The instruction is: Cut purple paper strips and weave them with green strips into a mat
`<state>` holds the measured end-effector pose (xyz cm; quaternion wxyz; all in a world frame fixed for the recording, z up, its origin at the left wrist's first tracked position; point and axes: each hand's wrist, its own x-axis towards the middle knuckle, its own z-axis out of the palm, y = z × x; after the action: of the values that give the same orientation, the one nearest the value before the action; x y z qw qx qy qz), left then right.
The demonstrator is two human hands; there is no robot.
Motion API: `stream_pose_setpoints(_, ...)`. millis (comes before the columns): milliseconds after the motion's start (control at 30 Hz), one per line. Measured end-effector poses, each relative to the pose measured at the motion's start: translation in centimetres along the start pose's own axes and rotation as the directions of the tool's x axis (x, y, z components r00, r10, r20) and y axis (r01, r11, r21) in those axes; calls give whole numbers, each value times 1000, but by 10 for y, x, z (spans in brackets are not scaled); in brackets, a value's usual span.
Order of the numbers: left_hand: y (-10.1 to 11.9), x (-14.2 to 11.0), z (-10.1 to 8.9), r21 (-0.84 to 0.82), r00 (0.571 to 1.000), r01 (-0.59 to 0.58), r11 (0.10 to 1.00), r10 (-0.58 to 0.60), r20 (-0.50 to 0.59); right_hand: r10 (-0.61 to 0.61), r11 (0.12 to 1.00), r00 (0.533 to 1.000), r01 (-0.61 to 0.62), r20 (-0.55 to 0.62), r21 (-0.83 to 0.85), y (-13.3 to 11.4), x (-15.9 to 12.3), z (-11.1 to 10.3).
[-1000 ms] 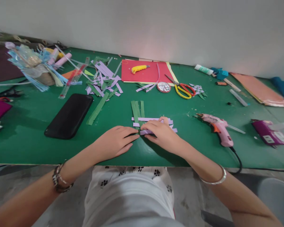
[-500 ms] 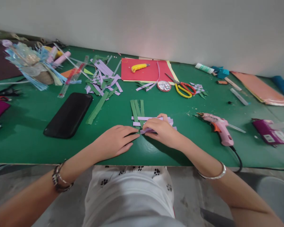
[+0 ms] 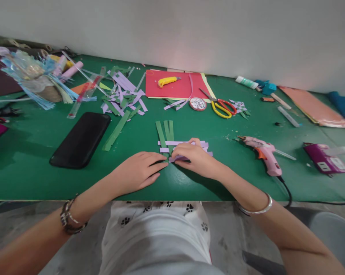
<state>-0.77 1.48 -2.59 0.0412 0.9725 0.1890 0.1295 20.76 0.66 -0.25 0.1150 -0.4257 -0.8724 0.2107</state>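
Green paper strips [image 3: 160, 131] stand upright on the table, crossed by lilac paper strips [image 3: 164, 150] in a small loose weave. My right hand [image 3: 194, 158] curls over the right part of the weave, its fingers closed on a lilac strip at the lower edge; the hand covers much of the weave. My left hand [image 3: 140, 170] lies flat with fingers stretched out, its fingertips at the weave's lower left end, by the foot of the green strips. Whether those fingertips press on a strip I cannot tell.
A black phone [image 3: 81, 140] lies left, below a heap of paper strips [image 3: 123, 93]. Behind are red paper [image 3: 178, 89], a yellow cutter [image 3: 167, 81] and scissors [image 3: 221, 107]. At right, a pink glue gun [image 3: 262, 151] trails its cord over the front edge.
The middle green strip's upper end has shifted right, closer to the right-hand green strip. The view has slid slightly; both hands keep nearly the same pose.
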Motion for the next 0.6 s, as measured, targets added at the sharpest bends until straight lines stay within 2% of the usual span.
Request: stream_pose_setpoints(600,-2,-1,0,24,1000,-22,999,23,-15,-54,998,998,54,9,13,3,7,2)
